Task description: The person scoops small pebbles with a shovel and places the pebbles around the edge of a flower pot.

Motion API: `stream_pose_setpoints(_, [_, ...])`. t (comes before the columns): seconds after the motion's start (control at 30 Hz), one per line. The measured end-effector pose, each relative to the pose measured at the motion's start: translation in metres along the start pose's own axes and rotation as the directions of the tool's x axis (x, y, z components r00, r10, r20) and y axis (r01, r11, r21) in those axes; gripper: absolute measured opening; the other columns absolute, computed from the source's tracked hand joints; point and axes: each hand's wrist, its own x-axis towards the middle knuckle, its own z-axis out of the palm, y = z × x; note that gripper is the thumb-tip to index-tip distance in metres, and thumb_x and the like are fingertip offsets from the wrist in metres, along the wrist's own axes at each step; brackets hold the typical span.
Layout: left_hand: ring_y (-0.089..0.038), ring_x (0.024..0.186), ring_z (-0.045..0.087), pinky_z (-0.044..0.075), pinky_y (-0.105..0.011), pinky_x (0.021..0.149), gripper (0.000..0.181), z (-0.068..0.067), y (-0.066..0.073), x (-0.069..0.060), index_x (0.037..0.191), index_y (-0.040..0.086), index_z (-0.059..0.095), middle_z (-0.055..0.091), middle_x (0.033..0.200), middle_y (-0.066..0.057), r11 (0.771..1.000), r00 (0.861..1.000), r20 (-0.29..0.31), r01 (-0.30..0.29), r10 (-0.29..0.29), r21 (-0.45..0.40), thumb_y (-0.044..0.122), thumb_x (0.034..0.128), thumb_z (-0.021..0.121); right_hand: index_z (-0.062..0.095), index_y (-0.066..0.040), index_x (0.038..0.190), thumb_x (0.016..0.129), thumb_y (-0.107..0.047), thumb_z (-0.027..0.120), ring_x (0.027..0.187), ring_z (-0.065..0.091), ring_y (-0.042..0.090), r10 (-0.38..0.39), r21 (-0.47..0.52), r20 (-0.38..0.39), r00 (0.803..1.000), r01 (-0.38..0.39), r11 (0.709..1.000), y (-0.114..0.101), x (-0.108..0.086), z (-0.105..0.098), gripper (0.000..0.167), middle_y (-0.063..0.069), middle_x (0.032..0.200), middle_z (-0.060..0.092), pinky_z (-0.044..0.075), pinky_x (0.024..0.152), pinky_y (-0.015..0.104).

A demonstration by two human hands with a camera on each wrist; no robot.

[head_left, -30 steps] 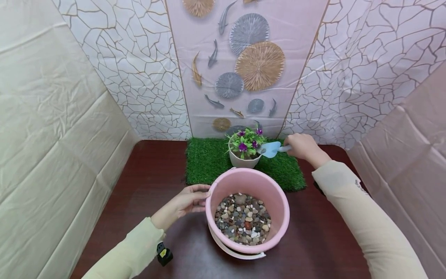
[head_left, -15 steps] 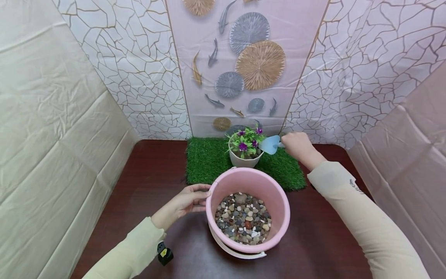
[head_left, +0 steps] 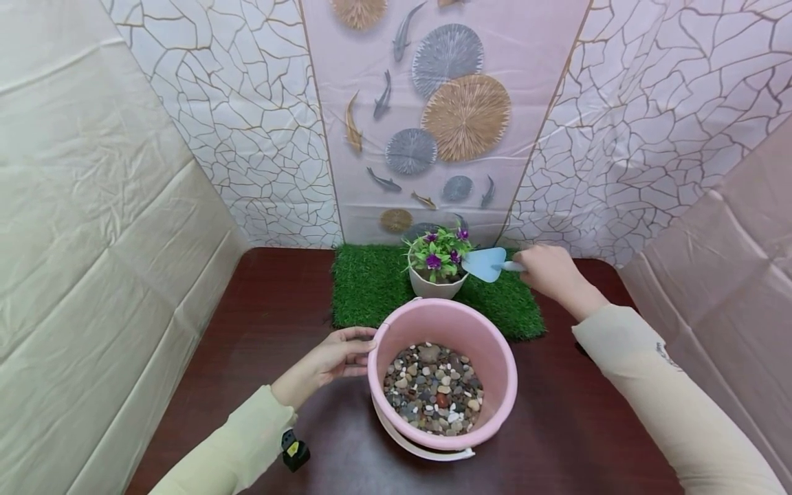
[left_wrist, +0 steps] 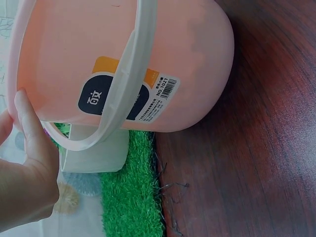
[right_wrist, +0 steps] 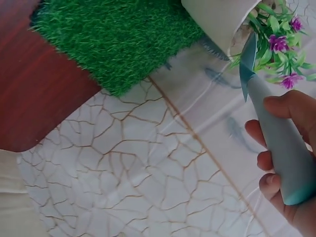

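Observation:
My right hand (head_left: 553, 276) grips the handle of a light blue trowel (head_left: 485, 264), whose blade tip meets the right rim of a white pot (head_left: 435, 288) with purple flowers (head_left: 434, 261). In the right wrist view the fingers curl round the grey-blue handle (right_wrist: 282, 140) and the blade reaches the pot's mouth. My left hand (head_left: 334, 359) holds the left rim of a pink bucket (head_left: 504, 385), thumb on the rim. Pebbles (head_left: 433, 388) cover the bucket's bottom. The left wrist view shows the bucket's white handle (left_wrist: 126, 74) hanging across its labelled side.
The pot stands on a green grass mat (head_left: 365, 282) at the back of the dark red-brown table (head_left: 266, 323), behind the bucket. Patterned cloth (head_left: 266, 137) hangs behind, and beige cloth walls (head_left: 93, 240) stand at both sides.
Over the last half second my right hand and the trowel have drawn back a little to the right, after a slight move left and up. The left hand keeps its hold on the bucket.

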Motion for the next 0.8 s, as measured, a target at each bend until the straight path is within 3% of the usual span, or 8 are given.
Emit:
stream_pose_setpoints(0.27, [-0.007, 0.065, 0.066, 0.059, -0.022, 0.063, 0.044, 0.0, 0.0, -0.001, 0.132, 0.001, 0.046, 0.069, 0.079, 0.002, 1.0, 1.0, -0.005, -0.001, 0.001, 0.002, 0.008, 0.0899, 0.058, 0.071, -0.002, 0.096, 0.076, -0.002, 0.069, 0.067, 0.061, 0.028, 0.012, 0.101, 0.018, 1.0, -0.013, 0.995, 0.011, -0.024, -0.003, 0.02, 0.014, 0.083, 0.069, 0.051, 0.055, 0.043])
stream_pose_setpoints(0.47, [-0.007, 0.066, 0.066, 0.059, -0.022, 0.063, 0.045, -0.001, 0.0, 0.0, 0.133, 0.0, 0.045, 0.068, 0.078, 0.002, 1.0, 1.0, -0.001, -0.002, 0.002, 0.003, 0.008, 0.09, 0.058, 0.071, -0.005, 0.097, 0.076, -0.005, 0.069, 0.066, 0.061, 0.025, 0.011, 0.114, 0.02, 1.0, -0.013, 0.993, 0.01, -0.034, -0.016, 0.021, 0.012, 0.084, 0.07, 0.051, 0.054, 0.042])
stream_pose_setpoints(0.8, [-0.007, 0.065, 0.066, 0.059, -0.022, 0.063, 0.043, 0.001, 0.0, 0.0, 0.131, 0.0, 0.046, 0.068, 0.077, 0.002, 1.0, 1.0, 0.005, 0.0, 0.0, -0.004, 0.007, 0.0901, 0.057, 0.072, -0.009, 0.097, 0.074, -0.003, 0.068, 0.058, 0.047, 0.011, -0.099, 0.117, -0.046, 0.994, 0.104, 0.988, -0.005, -0.044, -0.03, 0.023, 0.002, 0.078, 0.065, 0.04, 0.047, 0.028])
